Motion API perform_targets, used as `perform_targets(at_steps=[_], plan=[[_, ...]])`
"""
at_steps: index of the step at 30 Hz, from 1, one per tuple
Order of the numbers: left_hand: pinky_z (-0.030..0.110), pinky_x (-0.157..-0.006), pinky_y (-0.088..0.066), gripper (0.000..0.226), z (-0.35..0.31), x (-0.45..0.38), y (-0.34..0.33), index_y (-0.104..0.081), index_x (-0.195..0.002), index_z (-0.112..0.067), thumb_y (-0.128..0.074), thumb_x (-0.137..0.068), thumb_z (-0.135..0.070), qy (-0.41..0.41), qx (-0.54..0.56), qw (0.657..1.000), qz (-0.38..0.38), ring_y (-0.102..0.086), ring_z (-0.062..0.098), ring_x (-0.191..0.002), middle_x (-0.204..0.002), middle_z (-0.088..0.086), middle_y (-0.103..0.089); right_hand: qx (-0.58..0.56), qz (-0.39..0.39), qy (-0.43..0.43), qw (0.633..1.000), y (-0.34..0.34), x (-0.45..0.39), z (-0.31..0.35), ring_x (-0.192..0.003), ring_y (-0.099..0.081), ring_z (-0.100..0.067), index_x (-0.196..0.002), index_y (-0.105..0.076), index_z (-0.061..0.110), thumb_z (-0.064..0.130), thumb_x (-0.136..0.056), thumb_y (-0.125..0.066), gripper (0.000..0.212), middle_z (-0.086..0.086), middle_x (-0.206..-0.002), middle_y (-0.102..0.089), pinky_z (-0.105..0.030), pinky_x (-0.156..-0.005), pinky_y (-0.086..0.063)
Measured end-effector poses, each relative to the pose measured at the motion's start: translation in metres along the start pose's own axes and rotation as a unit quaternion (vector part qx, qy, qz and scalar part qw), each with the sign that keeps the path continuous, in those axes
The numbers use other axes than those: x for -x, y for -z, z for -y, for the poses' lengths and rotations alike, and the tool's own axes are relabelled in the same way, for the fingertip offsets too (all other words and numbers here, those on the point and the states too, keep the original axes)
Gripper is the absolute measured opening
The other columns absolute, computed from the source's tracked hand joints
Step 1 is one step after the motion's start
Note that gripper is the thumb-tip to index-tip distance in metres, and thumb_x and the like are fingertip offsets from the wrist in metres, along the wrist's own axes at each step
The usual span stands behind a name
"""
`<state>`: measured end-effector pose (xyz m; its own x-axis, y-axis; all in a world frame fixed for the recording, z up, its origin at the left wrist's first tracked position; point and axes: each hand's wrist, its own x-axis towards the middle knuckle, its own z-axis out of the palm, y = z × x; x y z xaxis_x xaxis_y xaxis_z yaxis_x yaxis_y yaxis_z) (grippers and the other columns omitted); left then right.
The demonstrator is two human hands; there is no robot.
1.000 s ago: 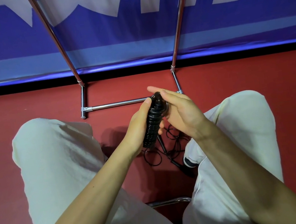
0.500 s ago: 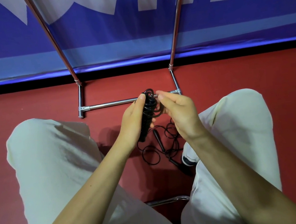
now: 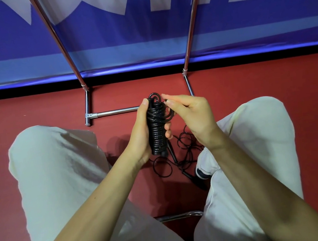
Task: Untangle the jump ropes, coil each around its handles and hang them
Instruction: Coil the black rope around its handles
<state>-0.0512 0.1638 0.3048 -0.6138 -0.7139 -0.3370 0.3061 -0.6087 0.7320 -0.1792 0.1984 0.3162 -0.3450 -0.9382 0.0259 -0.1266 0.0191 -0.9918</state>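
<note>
My left hand (image 3: 139, 135) grips a black jump rope (image 3: 157, 132) wound in tight turns around its handles and held upright between my knees. A few loose loops stick out at the bundle's top. My right hand (image 3: 191, 114) pinches the cord's loose end beside that top. A second black jump rope (image 3: 181, 157) lies tangled on the red floor below my hands, one handle pointing towards my right shoe.
A chrome hanging rack (image 3: 112, 112) stands ahead, its base bar on the floor and two poles rising against a blue banner (image 3: 142, 31). My legs in pale trousers (image 3: 56, 174) flank the ropes. A white shoe (image 3: 202, 167) and a chrome chair bar (image 3: 179, 216) are below.
The right hand has come off the bundle's top and now pinches the loose cord beside it. More loops show at the top. The left hand keeps its grip.
</note>
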Motion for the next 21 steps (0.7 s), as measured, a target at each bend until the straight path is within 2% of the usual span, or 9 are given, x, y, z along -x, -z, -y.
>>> perform_targets(at_steps=[3, 5, 8, 10, 12, 15, 18, 19, 21], plan=[[0.027, -0.05, -0.041, 0.059, 0.0, -0.002, 0.001, -0.07, -0.07, -0.018, -0.037, -0.085, -0.064, 0.008, 0.007, 1.0, 0.004, -0.045, 0.017, -0.045, -0.06, 0.005, -0.049, -0.039, -0.023, -0.005, 0.999, -0.005, 0.005, 0.003, -0.06, -0.061, -0.007, -0.109, -0.069, 0.015, 0.003, -0.091, -0.063, 0.022, -0.011, -0.086, -0.067, -0.018, -0.053, -0.05], [0.026, -0.049, -0.042, 0.06, -0.002, -0.002, 0.0, -0.069, -0.07, -0.017, -0.037, -0.082, -0.067, 0.028, 0.013, 0.999, 0.015, -0.044, 0.017, -0.044, -0.059, 0.004, -0.048, -0.066, -0.033, -0.008, 0.997, -0.006, 0.005, 0.007, -0.053, -0.059, -0.008, -0.101, -0.071, 0.015, 0.002, -0.09, -0.064, 0.019, -0.011, -0.084, -0.066, -0.02, -0.047, -0.049], [0.028, -0.051, -0.041, 0.06, -0.006, -0.001, -0.002, -0.068, -0.076, -0.016, -0.038, -0.079, -0.068, 0.064, 0.003, 0.997, 0.038, -0.043, 0.018, -0.043, -0.055, 0.005, -0.046, -0.037, -0.047, 0.027, 0.998, -0.002, 0.003, 0.007, -0.065, -0.063, -0.002, -0.099, -0.073, 0.012, 0.001, -0.087, -0.067, 0.017, 0.002, -0.08, -0.071, -0.017, -0.066, -0.05], [0.029, -0.052, -0.041, 0.058, -0.007, 0.0, -0.003, -0.063, -0.083, -0.015, -0.037, -0.081, -0.067, 0.078, -0.019, 0.995, 0.051, -0.043, 0.019, -0.042, -0.053, 0.006, -0.046, -0.026, -0.038, 0.04, 0.998, 0.002, 0.001, 0.008, -0.072, -0.065, 0.002, -0.098, -0.073, 0.011, 0.0, -0.087, -0.067, 0.017, 0.014, -0.078, -0.072, -0.013, -0.07, -0.048], [0.029, -0.052, -0.04, 0.056, -0.007, 0.001, -0.004, -0.057, -0.084, -0.015, -0.037, -0.08, -0.067, 0.093, -0.02, 0.994, 0.053, -0.044, 0.02, -0.041, -0.052, 0.006, -0.046, -0.002, -0.007, 0.051, 0.999, 0.006, 0.0, 0.007, -0.076, -0.066, 0.003, -0.091, -0.073, 0.013, 0.001, -0.088, -0.066, 0.014, 0.018, -0.078, -0.072, -0.012, -0.072, -0.048], [0.027, -0.049, -0.041, 0.055, -0.005, 0.004, -0.005, -0.061, -0.074, -0.017, -0.039, -0.078, -0.067, 0.106, 0.011, 0.993, 0.05, -0.043, 0.02, -0.039, -0.05, 0.006, -0.045, -0.004, 0.02, 0.054, 0.998, 0.007, 0.0, 0.006, -0.079, -0.066, 0.0, -0.086, -0.072, 0.016, 0.002, -0.09, -0.064, 0.016, 0.014, -0.081, -0.072, -0.015, -0.075, -0.049], [0.025, -0.047, -0.039, 0.057, -0.003, 0.005, -0.007, -0.066, -0.066, -0.019, -0.04, -0.077, -0.068, 0.095, 0.051, 0.994, 0.037, -0.041, 0.019, -0.037, -0.048, 0.005, -0.044, -0.041, 0.063, 0.051, 0.996, 0.006, 0.001, 0.0, -0.092, -0.064, -0.014, -0.096, -0.072, 0.009, 0.011, -0.093, -0.057, 0.016, -0.004, -0.101, -0.069, -0.027, -0.084, -0.049], [0.025, -0.047, -0.038, 0.057, -0.003, 0.004, -0.008, -0.066, -0.067, -0.019, -0.04, -0.077, -0.068, 0.086, 0.061, 0.994, 0.03, -0.041, 0.019, -0.037, -0.048, 0.005, -0.044, -0.067, 0.083, 0.029, 0.994, 0.006, 0.002, -0.002, -0.092, -0.064, -0.019, -0.102, -0.072, 0.01, 0.014, -0.093, -0.055, 0.019, -0.007, -0.105, -0.066, -0.033, -0.081, -0.051], [0.026, -0.047, -0.038, 0.056, -0.005, 0.002, -0.006, -0.066, -0.069, -0.019, -0.038, -0.079, -0.067, 0.065, 0.05, 0.996, 0.026, -0.04, 0.019, -0.037, -0.048, 0.006, -0.044, -0.145, 0.116, -0.034, 0.982, 0.005, 0.003, 0.0, -0.077, -0.063, -0.027, -0.113, -0.069, 0.01, 0.017, -0.094, -0.053, 0.025, -0.013, -0.103, -0.062, -0.041, -0.063, -0.052]])
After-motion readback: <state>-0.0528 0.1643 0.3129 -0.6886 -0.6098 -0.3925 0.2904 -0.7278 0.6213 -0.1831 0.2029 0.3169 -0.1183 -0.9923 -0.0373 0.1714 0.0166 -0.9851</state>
